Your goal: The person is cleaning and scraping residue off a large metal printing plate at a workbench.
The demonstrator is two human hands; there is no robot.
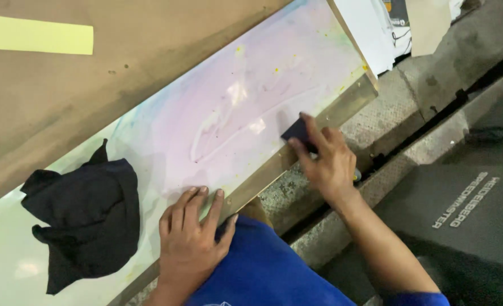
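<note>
A long pale plate (246, 96) with pink and bluish smears and yellow flecks lies slanted across the view. My right hand (326, 161) presses a small dark pad (297, 131) against the plate near its lower edge strip. Flat on the plate's near part rests my left hand (190, 232), fingers spread, holding nothing. A crumpled black cloth (84, 212) lies on the plate left of that hand, apart from it.
A brown board (64, 96) with a yellow paper strip (36, 35) lies beyond the plate. To the right are a grey textured metal step (399, 102) and a dark machine surface (472, 204). White sheets (370, 28) sit at the top.
</note>
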